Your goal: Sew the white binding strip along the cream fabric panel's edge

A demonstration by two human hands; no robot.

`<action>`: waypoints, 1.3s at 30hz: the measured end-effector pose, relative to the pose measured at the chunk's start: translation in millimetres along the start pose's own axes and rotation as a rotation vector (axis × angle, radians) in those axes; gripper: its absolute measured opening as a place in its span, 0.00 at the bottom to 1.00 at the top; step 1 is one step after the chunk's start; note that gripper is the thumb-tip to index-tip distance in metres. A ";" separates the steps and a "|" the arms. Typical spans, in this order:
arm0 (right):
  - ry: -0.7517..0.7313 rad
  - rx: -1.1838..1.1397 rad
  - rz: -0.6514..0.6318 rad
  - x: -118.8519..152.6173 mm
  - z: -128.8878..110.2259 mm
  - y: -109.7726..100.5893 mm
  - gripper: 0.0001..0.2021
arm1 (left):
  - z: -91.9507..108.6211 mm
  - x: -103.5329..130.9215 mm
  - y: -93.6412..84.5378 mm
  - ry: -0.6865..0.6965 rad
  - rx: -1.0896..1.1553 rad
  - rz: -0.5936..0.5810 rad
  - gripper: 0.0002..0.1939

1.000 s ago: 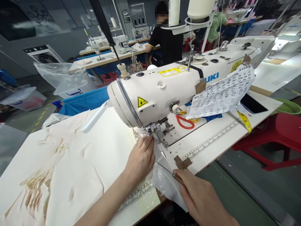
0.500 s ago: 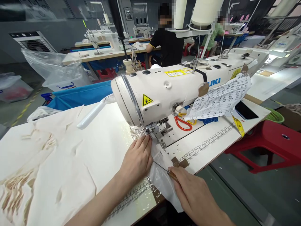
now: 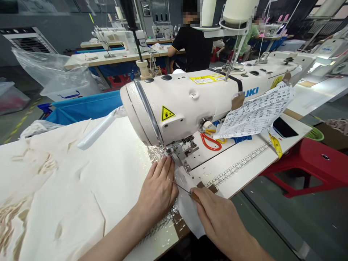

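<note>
At the needle end of a white sewing machine [image 3: 174, 105], my left hand [image 3: 159, 185] lies palm down, fingers stretched out and resting on white fabric [image 3: 191, 214]. Its fingertips are close to the presser foot [image 3: 174, 148]. My right hand [image 3: 220, 217] is closed around the wooden handle of an awl [image 3: 194, 196]. The thin metal shaft points left, its tip by the side of my left hand. Some of the fabric hangs over the table's front edge, below the awl. What lies under my left palm is hidden.
Cream fabric pieces [image 3: 62, 181] cover the left of the table. Red-handled scissors [image 3: 210, 142], a handwritten sheet [image 3: 255, 112], a phone [image 3: 285, 127] and a yellow tape measure [image 3: 276, 145] are at the right. A red stool [image 3: 312, 163] stands beside the table. Another person [image 3: 191, 47] sits beyond the machine.
My right hand and the awl have shifted slightly left and up, with the awl tip now against my left hand's side. The view has shifted a little; my left hand remains by the presser foot.
</note>
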State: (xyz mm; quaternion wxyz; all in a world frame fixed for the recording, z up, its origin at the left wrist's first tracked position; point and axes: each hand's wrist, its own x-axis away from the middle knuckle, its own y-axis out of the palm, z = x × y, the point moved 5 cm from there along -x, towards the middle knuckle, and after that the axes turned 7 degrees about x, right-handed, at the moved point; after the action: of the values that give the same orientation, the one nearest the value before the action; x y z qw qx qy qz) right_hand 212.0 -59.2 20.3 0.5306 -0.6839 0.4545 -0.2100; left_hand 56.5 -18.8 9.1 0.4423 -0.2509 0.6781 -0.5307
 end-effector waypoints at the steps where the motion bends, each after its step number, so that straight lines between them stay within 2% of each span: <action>1: -0.002 0.006 -0.001 -0.4 -0.5 0.4 0.15 | 0.7 0.2 -0.2 0.000 -0.001 0.001 0.27; 13: -0.015 0.048 -0.012 -8.3 -4.1 1.0 0.15 | 11.5 0.8 -7.4 0.013 0.047 -0.016 0.25; 21: -0.035 0.023 0.003 -18.0 -5.4 5.3 0.15 | 3.1 -2.9 -8.8 0.014 0.008 -0.010 0.24; 28: 0.023 -0.022 0.014 -29.4 -3.0 12.0 0.15 | -7.3 -8.4 -11.5 -0.090 0.021 -0.051 0.22; 34: 0.061 -0.089 0.070 -33.0 -5.2 13.0 0.13 | -17.2 -8.7 -8.1 -0.040 -0.040 -0.021 0.22; 39: 0.094 -0.198 0.017 -27.7 -7.6 14.2 0.11 | -17.7 -8.7 -11.8 -0.025 -0.123 -0.004 0.20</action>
State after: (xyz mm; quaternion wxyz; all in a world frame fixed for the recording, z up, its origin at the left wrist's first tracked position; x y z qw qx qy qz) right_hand 186.7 -40.3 15.4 0.4406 -0.7184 0.5031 -0.1915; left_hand 43.9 -6.6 24.0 0.4334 -0.2858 0.7033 -0.4857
